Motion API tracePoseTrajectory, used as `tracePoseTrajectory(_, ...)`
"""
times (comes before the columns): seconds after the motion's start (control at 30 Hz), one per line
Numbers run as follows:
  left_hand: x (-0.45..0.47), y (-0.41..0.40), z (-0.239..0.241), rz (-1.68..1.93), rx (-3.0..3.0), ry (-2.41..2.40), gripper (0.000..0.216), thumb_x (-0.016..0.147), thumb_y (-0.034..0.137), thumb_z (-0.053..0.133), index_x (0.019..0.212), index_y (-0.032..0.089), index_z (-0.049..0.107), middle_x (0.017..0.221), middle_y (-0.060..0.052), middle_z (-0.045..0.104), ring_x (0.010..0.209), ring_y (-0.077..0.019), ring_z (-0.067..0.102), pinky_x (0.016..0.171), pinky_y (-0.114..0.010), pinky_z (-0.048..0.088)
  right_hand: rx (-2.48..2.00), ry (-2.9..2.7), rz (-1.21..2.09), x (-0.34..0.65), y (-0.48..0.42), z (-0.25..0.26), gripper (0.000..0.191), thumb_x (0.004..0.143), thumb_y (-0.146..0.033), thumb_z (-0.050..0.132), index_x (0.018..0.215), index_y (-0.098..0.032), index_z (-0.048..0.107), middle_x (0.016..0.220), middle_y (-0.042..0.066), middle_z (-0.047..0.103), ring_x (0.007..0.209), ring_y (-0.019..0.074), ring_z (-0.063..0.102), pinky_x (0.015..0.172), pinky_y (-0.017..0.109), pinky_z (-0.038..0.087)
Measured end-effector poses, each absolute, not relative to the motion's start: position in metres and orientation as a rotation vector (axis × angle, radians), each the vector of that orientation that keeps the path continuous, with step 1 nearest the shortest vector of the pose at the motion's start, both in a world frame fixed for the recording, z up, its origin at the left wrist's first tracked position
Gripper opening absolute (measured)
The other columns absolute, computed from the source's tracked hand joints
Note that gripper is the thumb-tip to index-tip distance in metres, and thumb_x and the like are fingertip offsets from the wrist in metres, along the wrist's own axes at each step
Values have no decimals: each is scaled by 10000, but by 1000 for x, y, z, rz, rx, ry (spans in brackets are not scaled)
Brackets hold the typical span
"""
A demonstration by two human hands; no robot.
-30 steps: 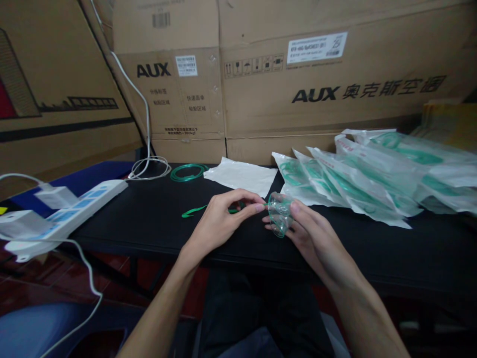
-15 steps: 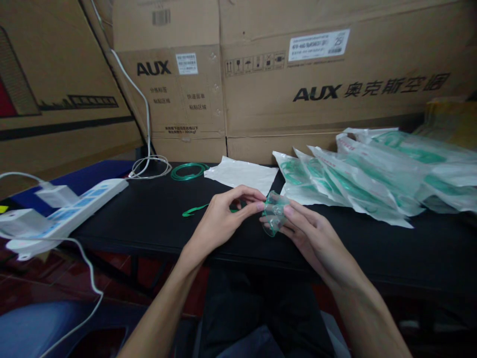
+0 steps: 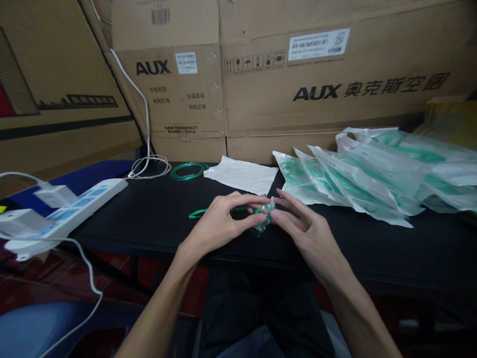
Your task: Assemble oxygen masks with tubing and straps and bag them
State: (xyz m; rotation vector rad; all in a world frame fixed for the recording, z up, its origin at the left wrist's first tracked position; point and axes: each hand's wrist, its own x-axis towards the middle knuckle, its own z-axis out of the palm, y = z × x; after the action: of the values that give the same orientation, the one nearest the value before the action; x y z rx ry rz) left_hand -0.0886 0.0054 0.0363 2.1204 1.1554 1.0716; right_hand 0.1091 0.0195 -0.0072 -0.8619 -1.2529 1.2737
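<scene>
Two hands meet at one clear plastic piece (image 3: pixel 265 217), up over the table (image 3: pixel 149 214) nr its front edge. L hand (image 3: pixel 219 219) has it pinched, thumb vs fingers; R hand (image 3: pixel 309 226) has its thumb at the edge, fingers part-spread, so can't tell if that grip is firm. Main risk, I'd say: piece looks thin & slick, so if L thumb slips w/ R loose, it drops. Too hard a squeeze cd crease it. Green strap (image 3: pixel 197 214) runs behind L hand; might snag or twist if tugged, tho can't see if it's joined. Bags (image 3: pixel 357 179) lie beyond R hand; a wide swing cd knock them, prob minor.
</scene>
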Motion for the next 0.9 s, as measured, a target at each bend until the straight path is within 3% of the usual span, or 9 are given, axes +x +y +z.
tracePoseTrajectory(0.13, -88, 6, 34, 1043, 2210, 1265, 331, 908, 287, 729, 1238, 270, 734, 1024, 0, 758, 924, -157, 669, 883, -267, 471, -807, -1341, 981, 111, 19, -9, 232, 798, -348, 820, 981, -224, 753, 1302, 108, 672, 1305, 270, 597, 988, 350, 581)
tracePoseTrajectory(0.2, -86, 5, 33, 1022, 2261, 1271, 369, 902, 284, 735, 1271, 268, 715, 1030, -7, 755, 941, -167, 658, 896, -285, 465, -797, -1386, 921, 111, 19, -11, 143, 802, -328, 812, 883, -224, 756, 1325, 115, 638, 1329, 277, 570, 945, 333, 597)
tracePoseTrajectory(0.33, -80, 3, 32, 969, 2348, 1249, 424, 894, 289, 748, 1312, 255, 684, 1051, -15, 750, 940, -174, 630, 885, -304, 457, -789, -1427, 955, 111, 19, -13, 118, 792, -308, 819, 876, -243, 769, 1343, 107, 600, 1260, 272, 613, 924, 357, 606)
tracePoseTrajectory(0.5, -75, 2, 32, 934, 2385, 1226, 450, 890, 312, 760, 1329, 278, 668, 1010, 5, 745, 898, -165, 614, 842, -306, 443, -787, -1450, 946, 111, 20, -14, 77, 802, -291, 809, 864, -254, 782, 1318, 109, 615, 1319, 281, 562, 947, 373, 589)
tracePoseTrajectory(0.77, -74, 2, 30, 922, 2396, 1303, 296, 905, 295, 730, 1200, 281, 706, 1022, 15, 727, 939, -171, 622, 860, -318, 420, -803, -1460, 889, 111, 21, -15, 67, 821, -312, 787, 818, -246, 778, 1248, 108, 676, 1272, 286, 603, 998, 421, 555)
tracePoseTrajectory(0.9, -73, 2, 30, 900, 2447, 1356, 271, 911, 285, 696, 1182, 294, 692, 1055, 13, 739, 966, -199, 628, 946, -378, 395, -831, -1476, 875, 110, 20, -15, 72, 861, -311, 746, 841, -241, 750, 1302, 107, 654, 1260, 277, 610, 984, 418, 559)
